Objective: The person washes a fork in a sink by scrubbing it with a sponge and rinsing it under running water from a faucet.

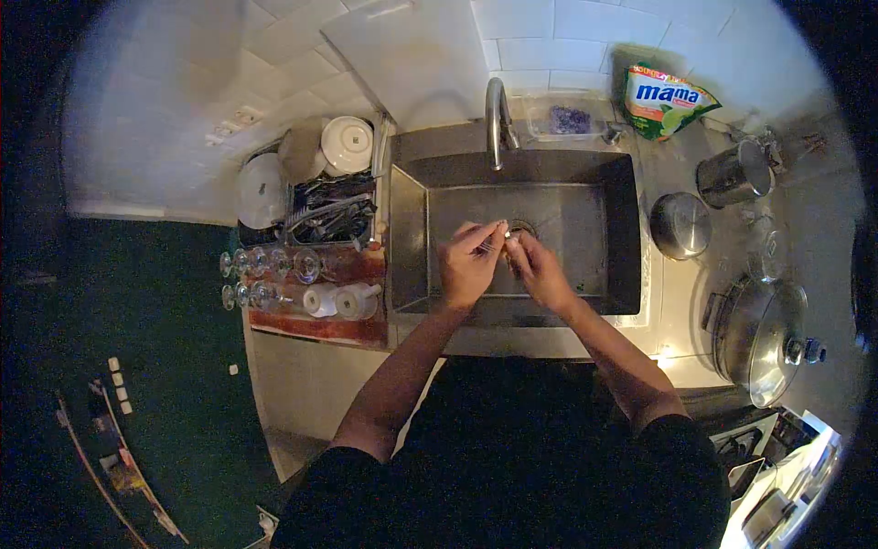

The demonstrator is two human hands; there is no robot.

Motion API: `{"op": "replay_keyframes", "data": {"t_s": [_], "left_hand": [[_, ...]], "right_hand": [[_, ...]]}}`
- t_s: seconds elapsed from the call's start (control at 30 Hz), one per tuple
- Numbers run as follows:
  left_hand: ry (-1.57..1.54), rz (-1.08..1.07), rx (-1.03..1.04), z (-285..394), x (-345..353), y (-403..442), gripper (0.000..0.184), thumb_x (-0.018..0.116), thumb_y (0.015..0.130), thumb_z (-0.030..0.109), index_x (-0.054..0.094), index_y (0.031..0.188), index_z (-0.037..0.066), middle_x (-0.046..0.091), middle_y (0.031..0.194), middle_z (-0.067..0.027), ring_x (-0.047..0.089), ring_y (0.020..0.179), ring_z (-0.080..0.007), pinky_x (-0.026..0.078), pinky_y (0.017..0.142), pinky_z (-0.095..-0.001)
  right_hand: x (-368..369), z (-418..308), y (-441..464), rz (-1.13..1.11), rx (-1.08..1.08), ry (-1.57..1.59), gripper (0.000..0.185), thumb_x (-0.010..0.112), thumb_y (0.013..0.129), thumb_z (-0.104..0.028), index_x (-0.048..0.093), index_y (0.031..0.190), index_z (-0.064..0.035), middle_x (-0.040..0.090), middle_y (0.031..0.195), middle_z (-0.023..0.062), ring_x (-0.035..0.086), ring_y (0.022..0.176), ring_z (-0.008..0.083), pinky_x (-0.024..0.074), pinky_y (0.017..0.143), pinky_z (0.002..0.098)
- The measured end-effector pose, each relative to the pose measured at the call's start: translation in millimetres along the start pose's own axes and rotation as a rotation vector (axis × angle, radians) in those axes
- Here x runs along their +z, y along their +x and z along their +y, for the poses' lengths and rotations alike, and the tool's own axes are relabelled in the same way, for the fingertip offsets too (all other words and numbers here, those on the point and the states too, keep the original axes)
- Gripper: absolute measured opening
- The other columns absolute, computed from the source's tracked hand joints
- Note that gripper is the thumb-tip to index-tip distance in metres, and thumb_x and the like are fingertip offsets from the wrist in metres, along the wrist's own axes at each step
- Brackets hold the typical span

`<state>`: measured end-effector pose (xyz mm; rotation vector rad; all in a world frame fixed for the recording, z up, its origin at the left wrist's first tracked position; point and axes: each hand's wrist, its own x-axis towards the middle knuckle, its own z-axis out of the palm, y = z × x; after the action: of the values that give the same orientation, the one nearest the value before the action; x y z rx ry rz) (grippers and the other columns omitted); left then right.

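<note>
Left hand (468, 267) and right hand (543, 274) meet over one metal sink (558, 201), fingertips pinched close on one small, shiny thing (508, 235), too small to name. It is between the hands, right at their tips. One tap (497, 114) bends over the sink. Two white cups (356, 301) and many clear glasses (307, 266), too crowded to count, sit on a red mat (315, 328). Three metal pots (681, 226) stand on the pale counter (681, 285). White tiles (585, 20) cover the wall.
</note>
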<state>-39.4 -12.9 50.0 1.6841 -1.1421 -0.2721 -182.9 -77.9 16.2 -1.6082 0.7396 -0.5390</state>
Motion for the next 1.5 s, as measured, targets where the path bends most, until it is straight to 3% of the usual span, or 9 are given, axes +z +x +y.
{"op": "replay_keyframes", "data": {"t_s": [0.27, 0.57, 0.67, 0.77, 0.87, 0.97, 1.37, 1.5], "left_hand": [[-0.061, 0.097, -0.073, -6, -2, 3, 0.016, 0.079, 0.091, 0.01, 0.079, 0.103, 0.0, 0.075, 0.089, -0.013, 0.071, 0.074, -0.0185, 0.053, 0.066, -0.0299], [-0.115, 0.126, -0.113, -6, -6, 3, 0.016, 0.078, 0.092, 0.008, 0.078, 0.104, -0.001, 0.076, 0.088, -0.0126, 0.07, 0.075, -0.0168, 0.053, 0.067, -0.0294], [-0.085, 0.114, -0.081, -4, -10, 4, 0.016, 0.078, 0.091, 0.007, 0.078, 0.105, -0.001, 0.076, 0.088, -0.0122, 0.07, 0.076, -0.0166, 0.053, 0.068, -0.0291], [-0.08, 0.107, -0.058, -7, -10, 4, 0.016, 0.078, 0.091, 0.006, 0.078, 0.105, -0.001, 0.076, 0.089, -0.0121, 0.07, 0.077, -0.0165, 0.053, 0.069, -0.0285], [-0.112, 0.136, -0.097, -13, -5, 2, 0.015, 0.079, 0.091, 0.006, 0.078, 0.104, -0.001, 0.076, 0.088, -0.0126, 0.07, 0.077, -0.0167, 0.053, 0.068, -0.0288], [-0.083, 0.139, -0.101, -6, -6, 3, 0.015, 0.079, 0.091, 0.007, 0.078, 0.104, -0.001, 0.075, 0.087, -0.0127, 0.071, 0.076, -0.0168, 0.053, 0.067, -0.0294], [-0.093, 0.091, -0.159, -11, -9, 1, 0.019, 0.076, 0.095, 0.012, 0.078, 0.108, -0.001, 0.077, 0.096, -0.0086, 0.068, 0.082, -0.0123, 0.052, 0.073, -0.0256], [-0.089, 0.123, -0.12, -9, -9, 3, 0.017, 0.079, 0.092, 0.009, 0.078, 0.104, -0.003, 0.075, 0.088, -0.0118, 0.069, 0.073, -0.0142, 0.052, 0.065, -0.0274]], "right_hand": [[0, 15, 3, -0.03, -0.024, -0.119, 0.032, 0.047, 0.112, -0.031, 0.055, 0.102, -0.0021, 0.05, 0.076, 0.0038, 0.045, 0.07, 0.0106, 0.0433, 0.063, 0.0307], [3, 13, 5, -0.085, -0.034, -0.068, 0.04, 0.039, 0.114, -0.037, 0.054, 0.101, -0.0023, 0.047, 0.076, 0.0015, 0.044, 0.071, 0.0133, 0.0434, 0.065, 0.0329], [1, -2, 4, -0.061, -0.001, -0.109, 0.04, 0.044, 0.112, -0.035, 0.059, 0.101, 0.0011, 0.066, 0.086, 0.0219, 0.064, 0.076, 0.0396, 0.0516, 0.074, 0.0447], [1, -3, 2, -0.062, 0.032, -0.066, 0.043, 0.043, 0.112, -0.037, 0.06, 0.101, 0.0013, 0.066, 0.084, 0.0215, 0.064, 0.074, 0.0381, 0.0517, 0.075, 0.0447], [1, -8, 0, -0.061, 0.024, -0.083, 0.04, 0.038, 0.114, -0.038, 0.055, 0.097, -0.0066, 0.042, 0.075, -0.0033, 0.039, 0.067, 0.0083, 0.0359, 0.059, 0.0286], [1, -3, 0, -0.052, 0.065, -0.097, 0.045, 0.043, 0.112, -0.038, 0.061, 0.099, 0.0014, 0.066, 0.081, 0.0206, 0.063, 0.072, 0.0326, 0.05, 0.071, 0.0452], [4, 4, -1, -0.015, -0.002, -0.041, 0.048, 0.042, 0.112, -0.039, 0.061, 0.093, 0.0005, 0.062, 0.077, 0.0151, 0.057, 0.068, 0.0279, 0.0489, 0.07, 0.0435], [4, 4, -1, -0.019, 0.008, -0.065, 0.048, 0.043, 0.112, -0.039, 0.062, 0.094, 0.0008, 0.063, 0.078, 0.0146, 0.058, 0.069, 0.0278, 0.0498, 0.071, 0.0426]]}}
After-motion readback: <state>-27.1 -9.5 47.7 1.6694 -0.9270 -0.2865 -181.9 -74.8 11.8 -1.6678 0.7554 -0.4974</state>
